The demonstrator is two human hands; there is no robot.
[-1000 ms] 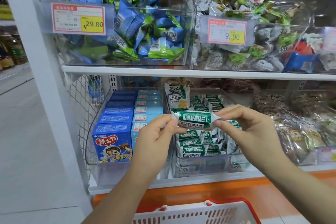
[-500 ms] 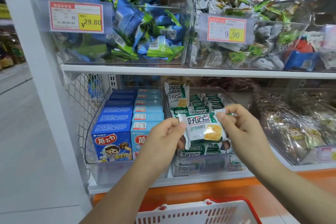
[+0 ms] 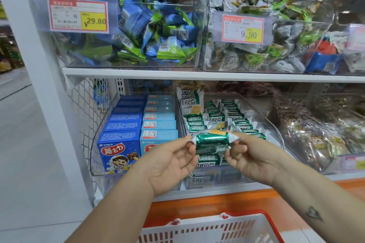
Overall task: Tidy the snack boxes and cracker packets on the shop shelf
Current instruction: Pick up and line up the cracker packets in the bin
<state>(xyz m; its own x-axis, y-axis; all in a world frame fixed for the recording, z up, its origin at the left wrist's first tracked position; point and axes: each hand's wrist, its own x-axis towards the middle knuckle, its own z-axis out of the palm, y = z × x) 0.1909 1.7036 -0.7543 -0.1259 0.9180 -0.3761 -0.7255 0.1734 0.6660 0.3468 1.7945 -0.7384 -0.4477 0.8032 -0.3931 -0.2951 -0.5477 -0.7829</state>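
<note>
Both hands are up in front of the lower shelf, sharing one green-and-white foil cracker packet (image 3: 212, 138). The left hand (image 3: 171, 162) pinches its left crimped end between thumb and fingertips, the right hand (image 3: 254, 156) pinches the right end the same way, and the other fingers of each curl loosely beneath. The packet is held lengthwise and edge-on, just above the front rows of the clear plastic cracker bin (image 3: 275, 124), and as far as can be told it does not touch the packets under it. To the left, the blue cardboard snack boxes (image 3: 122, 124) stand in two straight files inside their own clear curved-front tray (image 3: 94, 144), faces forward, and that side looks finished. The cracker bin is, I judge, only partly done. Most of the small green packets (image 3: 237, 117) stand in tidy ranks, but a few near the middle lie skewed with their printed faces up. One tall white cracker packet (image 3: 190, 100) stands upright at the back left corner (whether it belongs there is not clear). What remains appears to be slotting the held packet into a front row and straightening the skewed ones. A red-and-white plastic shopping basket (image 3: 197, 231) sits below the hands, its contents not visible.
</note>
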